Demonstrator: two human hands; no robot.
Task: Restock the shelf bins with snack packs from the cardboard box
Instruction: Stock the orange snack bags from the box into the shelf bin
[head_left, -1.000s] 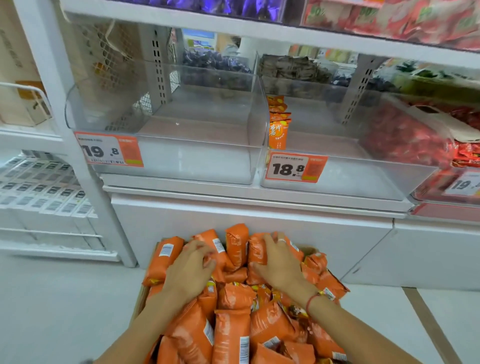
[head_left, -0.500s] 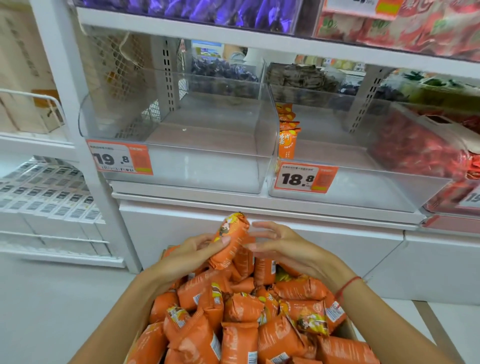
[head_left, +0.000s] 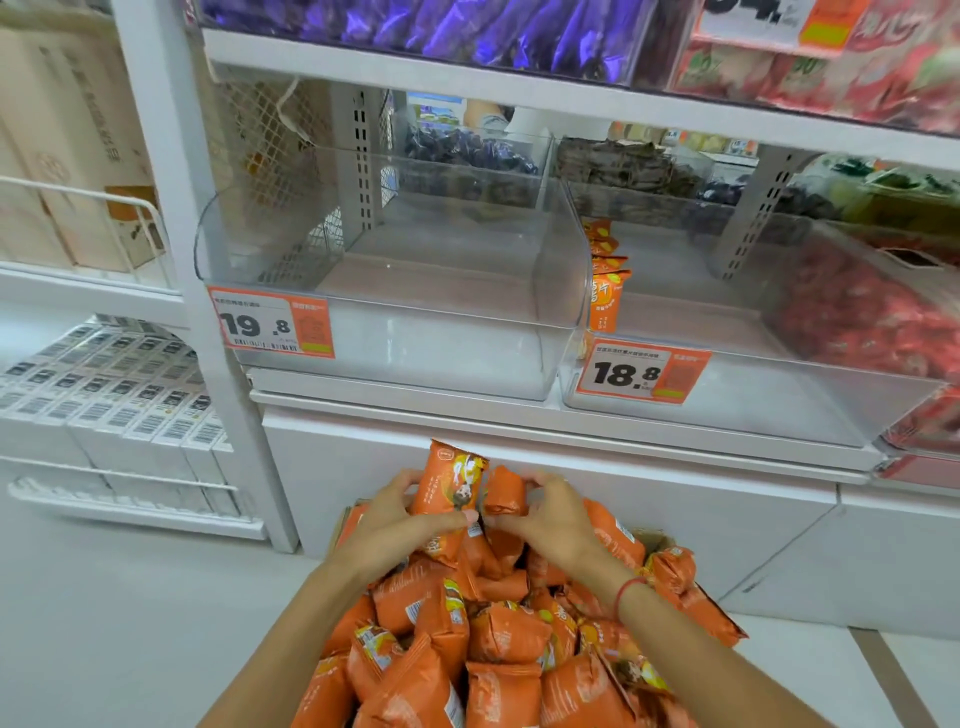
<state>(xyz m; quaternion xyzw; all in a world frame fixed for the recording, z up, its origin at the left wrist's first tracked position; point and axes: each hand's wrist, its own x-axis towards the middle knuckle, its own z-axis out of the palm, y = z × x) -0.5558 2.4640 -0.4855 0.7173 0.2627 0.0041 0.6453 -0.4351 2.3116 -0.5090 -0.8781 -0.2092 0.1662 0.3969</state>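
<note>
A cardboard box (head_left: 655, 540) on the floor is heaped with orange snack packs (head_left: 498, 644). My left hand (head_left: 387, 525) grips an upright orange pack (head_left: 451, 483) above the heap. Beside it, my right hand (head_left: 553, 514) holds a second orange pack (head_left: 503, 491); the two packs touch. Above stand two clear shelf bins: the left bin (head_left: 395, 332), tagged 19.8, holds nothing, and the right bin (head_left: 737, 384), tagged 18.8, has a few orange packs (head_left: 605, 291) stood along its left wall.
A bin of red packs (head_left: 872, 312) sits at the right. Purple packs (head_left: 426, 26) fill the shelf above. White boxes (head_left: 104, 395) lie on a low rack to the left. A white shelf post (head_left: 208, 332) stands left of the bins.
Both hands have risen from the heap, each lifting an orange pack higher and bringing them together. The view has shifted closer to the shelf.
</note>
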